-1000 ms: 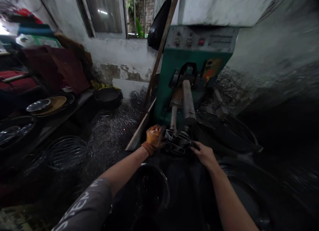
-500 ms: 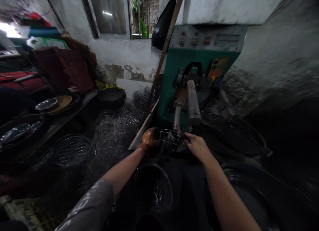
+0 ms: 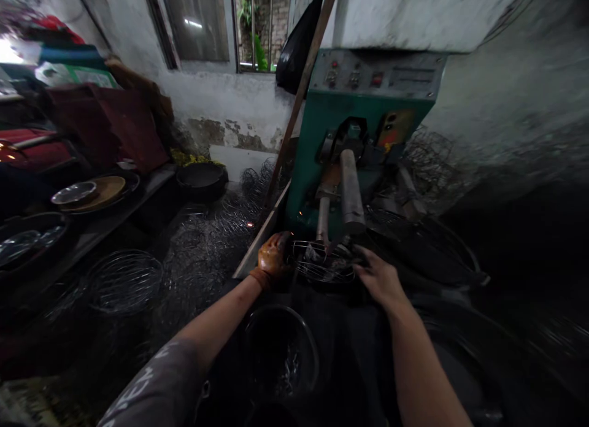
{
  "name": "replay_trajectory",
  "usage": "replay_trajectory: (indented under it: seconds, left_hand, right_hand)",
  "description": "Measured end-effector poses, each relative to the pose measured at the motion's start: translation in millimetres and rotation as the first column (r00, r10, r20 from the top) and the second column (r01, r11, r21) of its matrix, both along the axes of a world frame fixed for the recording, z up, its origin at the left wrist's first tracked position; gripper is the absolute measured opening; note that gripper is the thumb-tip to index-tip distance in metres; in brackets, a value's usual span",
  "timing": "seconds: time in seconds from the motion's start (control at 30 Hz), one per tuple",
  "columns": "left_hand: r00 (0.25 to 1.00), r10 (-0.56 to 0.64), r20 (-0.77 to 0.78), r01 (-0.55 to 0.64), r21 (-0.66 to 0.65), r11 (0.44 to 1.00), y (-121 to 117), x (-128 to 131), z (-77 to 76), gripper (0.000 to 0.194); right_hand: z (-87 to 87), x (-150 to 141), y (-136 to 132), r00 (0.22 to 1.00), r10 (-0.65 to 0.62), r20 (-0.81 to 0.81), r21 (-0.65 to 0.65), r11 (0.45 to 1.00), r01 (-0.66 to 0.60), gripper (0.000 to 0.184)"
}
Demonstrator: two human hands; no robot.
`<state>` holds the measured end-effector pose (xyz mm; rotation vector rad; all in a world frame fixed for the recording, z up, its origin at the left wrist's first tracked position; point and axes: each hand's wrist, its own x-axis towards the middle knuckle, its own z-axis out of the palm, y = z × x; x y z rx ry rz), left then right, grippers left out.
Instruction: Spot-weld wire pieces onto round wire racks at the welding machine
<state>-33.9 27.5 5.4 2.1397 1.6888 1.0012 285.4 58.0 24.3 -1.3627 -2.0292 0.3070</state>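
Note:
A round wire basket (image 3: 322, 264) lies under the two metal arms (image 3: 350, 191) of a green machine (image 3: 322, 138). My left hand (image 3: 272, 258), in an orange glove, grips the basket's left rim with closed fingers. My bare right hand (image 3: 380, 278) holds the right rim, fingers curled over the wire. The basket sits between both hands, just below the arm tips. A small spark (image 3: 251, 224) glows to the left of the machine.
A dark round bucket (image 3: 280, 353) stands below my left forearm. Several finished wire baskets (image 3: 124, 280) pile on the floor at left. A wooden pole (image 3: 299, 89) leans against the machine. Plates and bowls (image 3: 87, 192) rest on a left bench. Dark pans (image 3: 437, 255) lie right.
Both hands have shifted slightly on the basket rim, the right one moving a little right and down. The basket has turned under the machine arms. A spark now shows at left.

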Motion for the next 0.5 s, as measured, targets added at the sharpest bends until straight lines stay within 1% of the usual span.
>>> replay_trajectory:
  seconds: [0.07, 0.13, 0.17, 0.23, 0.3, 0.37, 0.43, 0.5]
  left_hand:
    - [0.996, -0.06, -0.071, 0.067, 0.103, 0.992, -6, 8, 15.7, 0.088]
    - [0.983, -0.116, -0.142, 0.136, 0.146, 0.98, -7, 22, 29.5, 0.088]
    - [0.974, -0.138, -0.178, 0.164, 0.137, 0.977, -5, 29, 34.2, 0.087]
    - [0.966, -0.135, -0.221, 0.157, 0.082, 0.984, 1, 40, 37.3, 0.08]
    - [0.969, -0.106, -0.225, 0.116, 0.031, 0.993, 8, 43, 31.9, 0.073]
    - [0.977, -0.08, -0.198, 0.083, 0.009, 0.996, 13, 38, 20.5, 0.068]
    - [0.987, -0.071, -0.142, 0.071, -0.003, 0.997, 13, 29, 7.6, 0.066]
    - [0.997, -0.06, -0.052, 0.059, -0.024, 0.998, 12, 20, -3.1, 0.066]
  right_hand:
    - [-10.3, 16, -3, 0.995, -0.096, -0.04, -0.064, 0.994, 0.094, 0.053]
    - [-20.6, 22, -3, 0.99, -0.136, -0.02, -0.173, 0.976, 0.131, 0.05]
    - [-24.2, 22, -1, 0.989, -0.144, -0.015, -0.227, 0.964, 0.137, 0.047]
    - [-26.7, 18, 1, 0.988, -0.152, -0.032, -0.291, 0.947, 0.137, 0.04]
    - [-22.6, 13, 1, 0.988, -0.144, -0.048, -0.288, 0.95, 0.124, 0.035]
    - [-14.4, 9, -1, 0.994, -0.103, -0.045, -0.248, 0.965, 0.089, 0.031]
    - [-5.4, 5, -4, 0.998, -0.047, -0.031, -0.188, 0.981, 0.041, 0.028]
    - [2.5, -3, -5, 1.0, 0.002, -0.011, -0.124, 0.992, -0.004, 0.028]
